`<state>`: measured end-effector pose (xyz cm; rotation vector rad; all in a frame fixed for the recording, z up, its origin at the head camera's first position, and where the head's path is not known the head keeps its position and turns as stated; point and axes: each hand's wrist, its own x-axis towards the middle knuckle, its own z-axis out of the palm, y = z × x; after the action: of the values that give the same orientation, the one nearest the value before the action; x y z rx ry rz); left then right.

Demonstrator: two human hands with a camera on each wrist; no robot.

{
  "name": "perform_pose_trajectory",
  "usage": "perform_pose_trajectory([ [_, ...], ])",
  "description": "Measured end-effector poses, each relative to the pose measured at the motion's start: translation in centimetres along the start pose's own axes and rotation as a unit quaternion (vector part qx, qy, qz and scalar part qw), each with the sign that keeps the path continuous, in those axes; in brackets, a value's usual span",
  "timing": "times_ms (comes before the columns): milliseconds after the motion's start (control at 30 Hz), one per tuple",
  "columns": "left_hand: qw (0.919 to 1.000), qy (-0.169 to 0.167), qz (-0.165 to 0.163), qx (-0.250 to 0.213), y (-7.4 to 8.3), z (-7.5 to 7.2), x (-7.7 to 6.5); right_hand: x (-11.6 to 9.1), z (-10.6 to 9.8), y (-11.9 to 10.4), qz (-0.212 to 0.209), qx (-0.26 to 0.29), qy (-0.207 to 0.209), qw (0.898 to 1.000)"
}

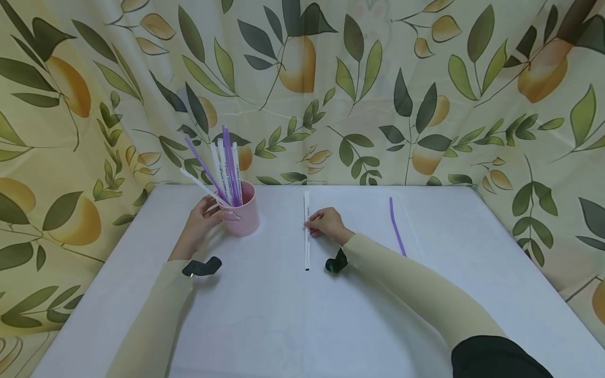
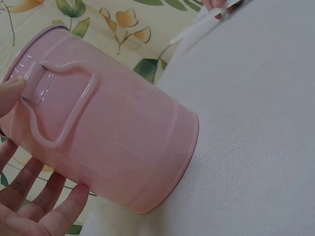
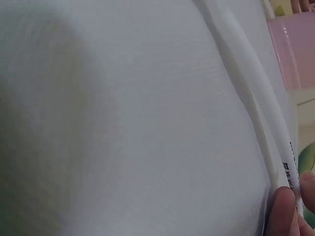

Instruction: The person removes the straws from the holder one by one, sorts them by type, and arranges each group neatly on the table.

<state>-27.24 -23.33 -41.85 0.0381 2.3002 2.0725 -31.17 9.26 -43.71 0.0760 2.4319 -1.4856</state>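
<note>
A small pink metal bucket (image 1: 244, 218) with a wire handle stands on the far left part of the table, several white and purple straws (image 1: 228, 163) poking out of its top. My left hand (image 1: 200, 223) grips the bucket's left side; in the left wrist view the thumb lies by the handle mount and the fingers (image 2: 64, 211) spread along the wall. Near the table's middle, my right hand (image 1: 328, 223) pinches a white straw (image 1: 307, 254) with black print, which lies lengthwise away from me. The right wrist view shows thumb and finger on the printed part of the straw (image 3: 261, 83).
A purple straw (image 1: 396, 226) lies on the table to the right of the right hand, partly behind the sleeve. The white-covered table (image 1: 264, 315) ends at a curtain (image 1: 302, 121) printed with fruit and leaves. Each wrist wears a black camera mount (image 1: 202, 266).
</note>
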Motion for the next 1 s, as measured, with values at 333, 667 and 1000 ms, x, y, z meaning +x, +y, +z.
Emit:
perform_pose_trajectory([
  [333, 1.0, 0.002, 0.001, -0.004, 0.1, 0.1, 0.0, 0.2, -0.3, 0.2, 0.001, 0.002, -0.022, 1.0],
  [667, 1.0, 0.001, 0.002, -0.009, 0.1, 0.1, -0.1, 0.5, -1.0, 0.5, 0.004, -0.006, -0.035, 0.999],
  [1000, 1.0, -0.001, -0.009, 0.0, 0.2, 0.1, -0.2, 0.5, -1.7, 0.6, -0.014, -0.011, -0.055, 0.998],
])
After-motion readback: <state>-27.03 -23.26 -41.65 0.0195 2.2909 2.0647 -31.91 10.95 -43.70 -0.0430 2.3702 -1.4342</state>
